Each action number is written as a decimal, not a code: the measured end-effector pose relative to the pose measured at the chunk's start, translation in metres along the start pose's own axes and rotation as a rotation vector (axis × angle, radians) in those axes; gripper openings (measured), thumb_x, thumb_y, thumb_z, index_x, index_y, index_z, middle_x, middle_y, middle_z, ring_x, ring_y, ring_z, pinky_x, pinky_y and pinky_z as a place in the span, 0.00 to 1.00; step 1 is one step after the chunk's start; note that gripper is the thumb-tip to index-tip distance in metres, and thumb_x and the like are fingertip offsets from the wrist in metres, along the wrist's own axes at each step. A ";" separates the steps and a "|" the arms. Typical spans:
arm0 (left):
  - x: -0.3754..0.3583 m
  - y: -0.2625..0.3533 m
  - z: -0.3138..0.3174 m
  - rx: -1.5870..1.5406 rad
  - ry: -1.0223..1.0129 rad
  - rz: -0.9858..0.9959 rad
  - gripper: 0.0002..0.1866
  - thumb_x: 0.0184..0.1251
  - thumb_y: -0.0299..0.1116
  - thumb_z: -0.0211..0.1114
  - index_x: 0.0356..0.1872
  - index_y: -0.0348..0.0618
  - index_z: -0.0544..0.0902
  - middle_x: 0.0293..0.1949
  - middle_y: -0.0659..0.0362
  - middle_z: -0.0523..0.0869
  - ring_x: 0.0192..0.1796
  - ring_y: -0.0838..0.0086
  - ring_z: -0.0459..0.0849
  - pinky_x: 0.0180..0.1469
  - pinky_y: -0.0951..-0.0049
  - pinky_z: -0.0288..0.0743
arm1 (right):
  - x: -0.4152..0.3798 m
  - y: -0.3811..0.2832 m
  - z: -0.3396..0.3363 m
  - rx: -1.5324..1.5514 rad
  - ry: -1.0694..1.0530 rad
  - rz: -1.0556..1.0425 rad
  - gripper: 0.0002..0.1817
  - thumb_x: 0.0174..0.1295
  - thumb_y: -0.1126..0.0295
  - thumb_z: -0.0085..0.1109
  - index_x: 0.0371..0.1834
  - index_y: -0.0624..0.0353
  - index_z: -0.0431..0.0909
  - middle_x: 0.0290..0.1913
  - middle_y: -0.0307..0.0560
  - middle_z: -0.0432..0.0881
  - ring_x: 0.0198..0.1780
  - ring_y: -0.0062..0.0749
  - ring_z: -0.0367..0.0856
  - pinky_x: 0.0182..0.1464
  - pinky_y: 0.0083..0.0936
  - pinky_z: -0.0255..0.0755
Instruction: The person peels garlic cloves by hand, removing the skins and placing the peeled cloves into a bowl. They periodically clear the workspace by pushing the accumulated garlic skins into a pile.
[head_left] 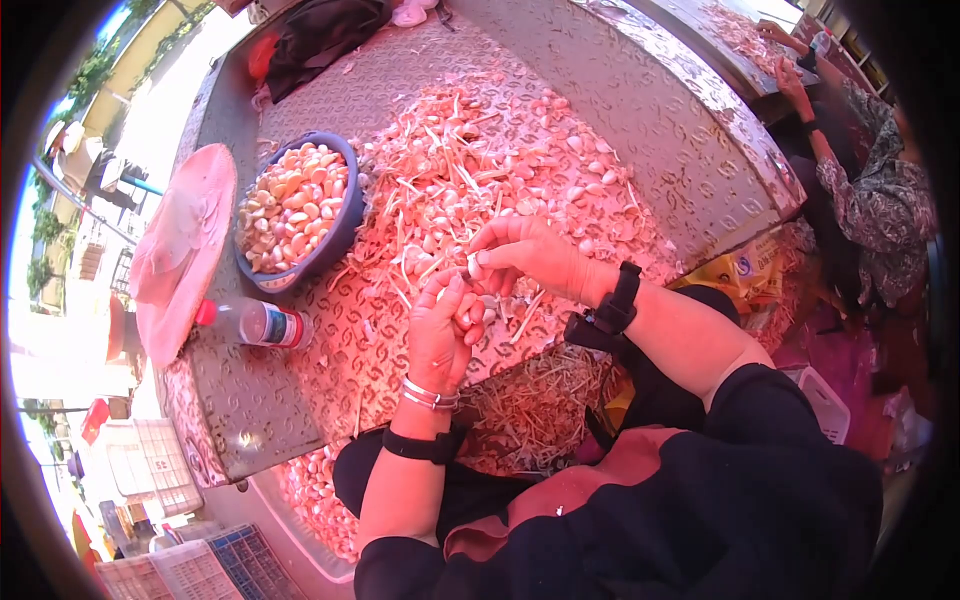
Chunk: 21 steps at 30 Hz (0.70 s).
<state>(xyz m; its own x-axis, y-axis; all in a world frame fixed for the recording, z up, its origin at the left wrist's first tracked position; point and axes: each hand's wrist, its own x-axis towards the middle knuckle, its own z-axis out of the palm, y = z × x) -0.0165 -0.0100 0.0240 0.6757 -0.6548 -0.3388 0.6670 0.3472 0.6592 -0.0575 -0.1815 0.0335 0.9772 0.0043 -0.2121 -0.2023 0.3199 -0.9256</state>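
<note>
My right hand [540,260] pinches a pale garlic clove [474,266] between thumb and fingertips. Just below it, my left hand [434,335] is closed, with garlic cloves [465,316] showing between its curled fingers. The two hands nearly meet above the table's near edge. Spread over the patterned metal table [350,385] beyond them is a heap of loose cloves, dry stalks and skins [450,170]. A blue bowl [346,236] full of peeled-looking cloves [297,208] stands to the left of the heap.
A plastic bottle [262,325] lies beside a wide-brimmed hat [185,250] at the table's left edge. Dark cloth [325,40] lies at the far end. Below the table edge are a tub of cloves [325,505] and stalk waste [530,405]. Another person [885,200] sits at right.
</note>
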 end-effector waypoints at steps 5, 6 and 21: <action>0.002 -0.006 0.003 0.257 0.100 0.064 0.06 0.65 0.31 0.60 0.39 0.42 0.74 0.22 0.64 0.77 0.19 0.85 0.72 0.16 0.87 0.61 | -0.004 0.010 0.015 -0.202 0.098 -0.083 0.07 0.59 0.72 0.55 0.38 0.63 0.76 0.28 0.39 0.79 0.26 0.20 0.79 0.25 0.16 0.75; 0.003 -0.009 0.001 0.257 0.101 0.063 0.06 0.65 0.31 0.60 0.39 0.42 0.74 0.22 0.64 0.77 0.19 0.85 0.72 0.16 0.87 0.61 | -0.006 0.011 0.019 -0.275 0.134 -0.101 0.07 0.59 0.73 0.54 0.38 0.64 0.76 0.27 0.40 0.79 0.25 0.19 0.79 0.25 0.16 0.74; 0.001 -0.001 0.003 0.048 0.069 0.044 0.04 0.67 0.28 0.56 0.40 0.42 0.74 0.20 0.64 0.73 0.19 0.83 0.70 0.16 0.87 0.59 | 0.000 0.003 0.004 0.172 0.002 0.054 0.07 0.59 0.70 0.55 0.37 0.62 0.76 0.25 0.38 0.77 0.23 0.20 0.78 0.24 0.18 0.74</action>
<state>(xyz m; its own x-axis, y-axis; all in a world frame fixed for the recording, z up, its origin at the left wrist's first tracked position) -0.0172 -0.0130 0.0247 0.7249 -0.5913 -0.3534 0.6217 0.3405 0.7054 -0.0579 -0.1769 0.0315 0.9652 0.0242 -0.2605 -0.2402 0.4763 -0.8458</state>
